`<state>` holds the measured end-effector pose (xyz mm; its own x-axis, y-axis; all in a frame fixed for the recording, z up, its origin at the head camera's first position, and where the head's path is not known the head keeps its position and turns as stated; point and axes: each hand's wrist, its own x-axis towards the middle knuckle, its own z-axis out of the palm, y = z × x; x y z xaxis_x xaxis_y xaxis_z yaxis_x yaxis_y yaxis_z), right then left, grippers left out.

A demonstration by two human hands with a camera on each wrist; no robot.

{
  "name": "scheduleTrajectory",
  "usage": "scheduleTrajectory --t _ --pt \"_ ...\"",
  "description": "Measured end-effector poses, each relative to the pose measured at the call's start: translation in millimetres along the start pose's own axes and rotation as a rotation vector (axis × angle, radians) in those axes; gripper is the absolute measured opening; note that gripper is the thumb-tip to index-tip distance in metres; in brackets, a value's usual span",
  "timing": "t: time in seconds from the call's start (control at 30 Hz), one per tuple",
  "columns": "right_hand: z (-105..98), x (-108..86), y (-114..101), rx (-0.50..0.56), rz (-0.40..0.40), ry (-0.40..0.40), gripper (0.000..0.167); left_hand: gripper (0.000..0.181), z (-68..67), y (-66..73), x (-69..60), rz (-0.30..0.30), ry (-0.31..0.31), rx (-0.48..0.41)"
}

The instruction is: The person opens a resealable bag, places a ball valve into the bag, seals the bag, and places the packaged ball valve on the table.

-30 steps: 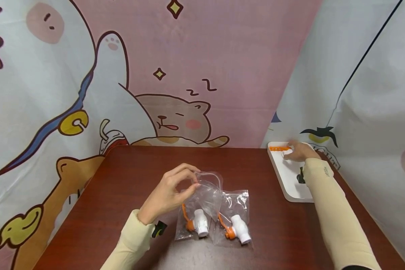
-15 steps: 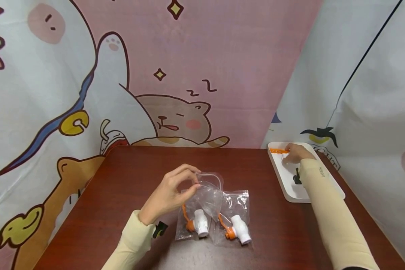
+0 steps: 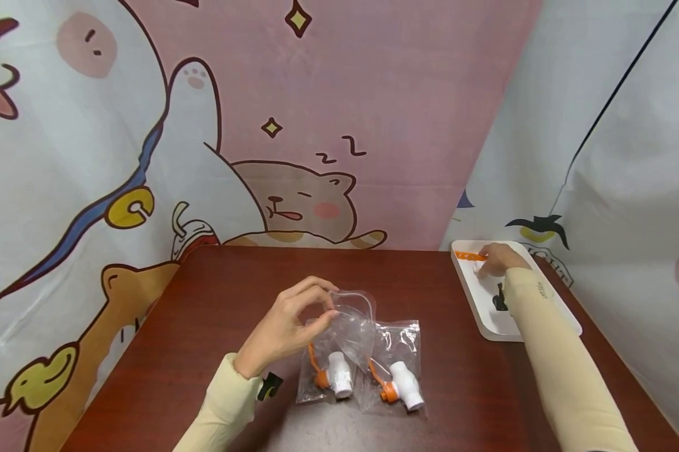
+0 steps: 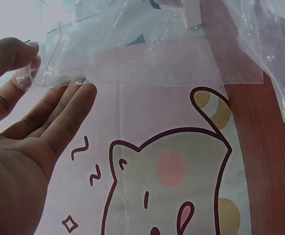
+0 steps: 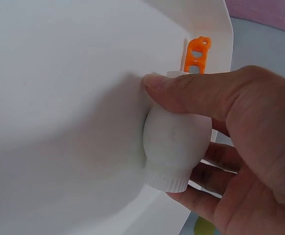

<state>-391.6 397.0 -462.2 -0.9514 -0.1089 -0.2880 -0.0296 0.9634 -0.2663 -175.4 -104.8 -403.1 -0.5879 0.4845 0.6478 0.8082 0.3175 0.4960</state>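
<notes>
My left hand point(image 3: 285, 323) pinches the mouth of a clear plastic zip bag point(image 3: 353, 323) between thumb and fingers. Below it, two white plastic valves point(image 3: 340, 375) with orange handles lie in clear bags on the table. In the left wrist view, the bag's transparent film point(image 4: 157, 63) stretches right from the fingertips. Over at the far right, my right hand point(image 3: 501, 259) is inside a white tray point(image 3: 483, 307). It grips a white, round-bodied plastic valve point(image 5: 174, 137), thumb on top and fingers underneath. An orange perforated strip point(image 5: 197, 54) lies beyond the thumb; whether it joins the valve is hidden.
The tray stands at the back right of the dark red-brown table point(image 3: 232, 276), close to the side curtain. A printed cartoon curtain point(image 3: 401, 125) rises behind the table and along both sides.
My right hand has shifted slightly left and down in the tray, its earlier blur gone, and covers more of the white valve. My left hand keeps its pinch on the bag; the head view tilts slightly.
</notes>
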Motion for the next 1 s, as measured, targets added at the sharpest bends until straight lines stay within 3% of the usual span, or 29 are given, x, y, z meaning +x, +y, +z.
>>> scheduleTrajectory --t 0.4,0.6,0.77,1.0 --pt "-5 -16.0 3 0.037 0.025 0.049 0.071 0.013 0.8 -0.1 1.3 -0.002 0.007 0.003" --pt "-12 -33.1 -3 0.116 0.076 0.025 0.074 0.013 1.7 0.3 1.6 0.000 -0.001 0.006" --pt "-17 -41.4 0 0.125 0.058 0.034 0.079 0.014 2.4 0.7 2.1 0.007 0.001 0.018" --pt "-20 -51.8 -4 0.111 0.013 0.114 0.081 0.015 4.1 1.9 3.6 0.012 0.002 0.039"
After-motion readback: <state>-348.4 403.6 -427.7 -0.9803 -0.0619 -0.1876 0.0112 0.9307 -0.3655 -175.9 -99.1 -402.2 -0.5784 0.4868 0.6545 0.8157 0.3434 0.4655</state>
